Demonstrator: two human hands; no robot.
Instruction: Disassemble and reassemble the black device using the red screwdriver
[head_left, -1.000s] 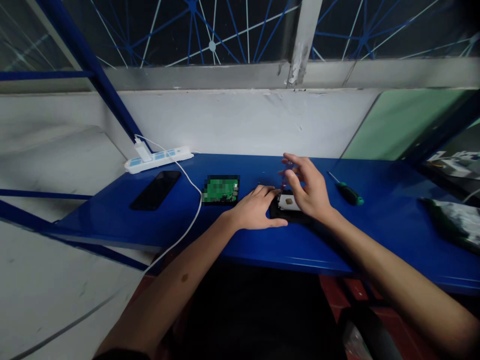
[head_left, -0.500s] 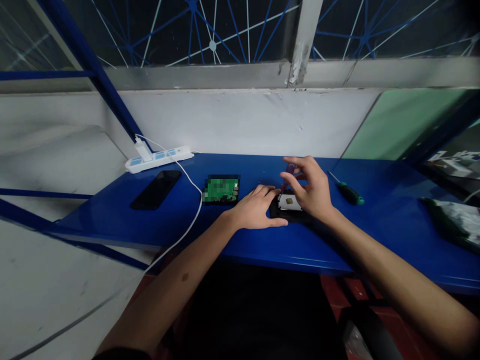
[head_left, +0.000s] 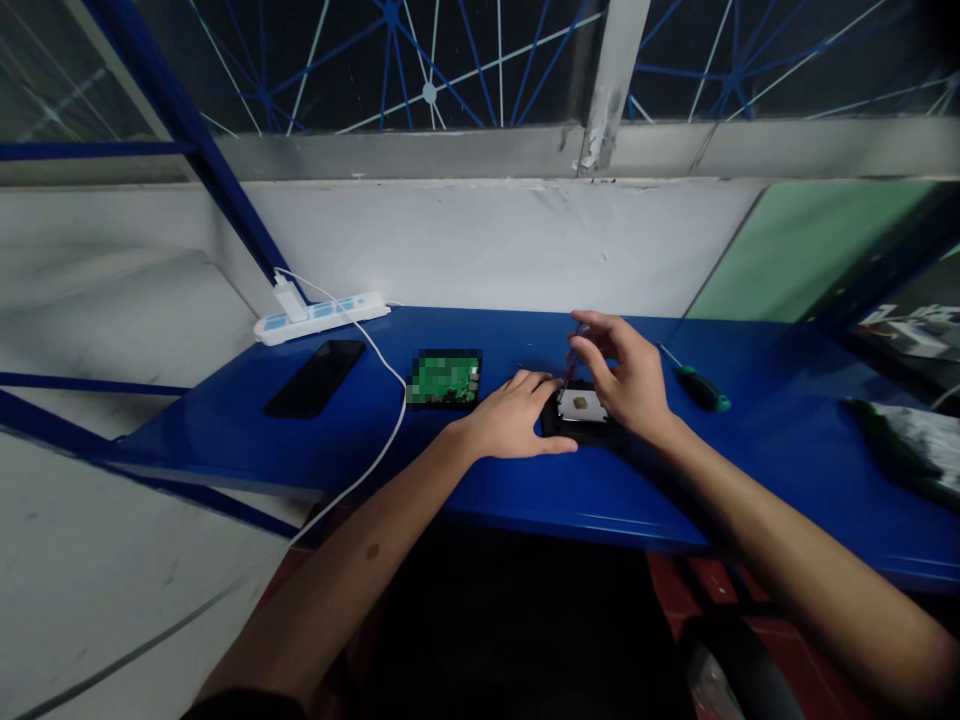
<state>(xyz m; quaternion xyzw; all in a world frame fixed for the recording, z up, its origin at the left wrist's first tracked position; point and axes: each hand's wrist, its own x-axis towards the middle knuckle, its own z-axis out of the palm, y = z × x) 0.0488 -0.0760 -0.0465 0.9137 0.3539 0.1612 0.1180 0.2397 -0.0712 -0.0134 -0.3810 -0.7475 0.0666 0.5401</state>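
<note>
A black case (head_left: 577,432) with a silver metal plate (head_left: 589,406) inside it lies on the blue table (head_left: 480,490). My left hand (head_left: 514,415) rests flat over the case's left side, fingers stretched out and thumb along the near edge. In my right hand (head_left: 622,375) a small screwdriver (head_left: 571,365) with a purplish handle is held upright between thumb and fingers. Its tip comes down at the upper left corner of the plate; the exact contact point is too small to make out. Part of the case's right side is hidden under my right hand.
A green circuit board (head_left: 446,380) in a black tray is to the left, then a black phone (head_left: 315,378) and a white power strip (head_left: 322,317) with a cable. On the right lie a green-handled screwdriver (head_left: 701,387) and a silvery bag (head_left: 915,440).
The fingers of my right hand have turned slightly around the screwdriver handle. My left hand stays in place on the case. The whole view has shifted slightly.
</note>
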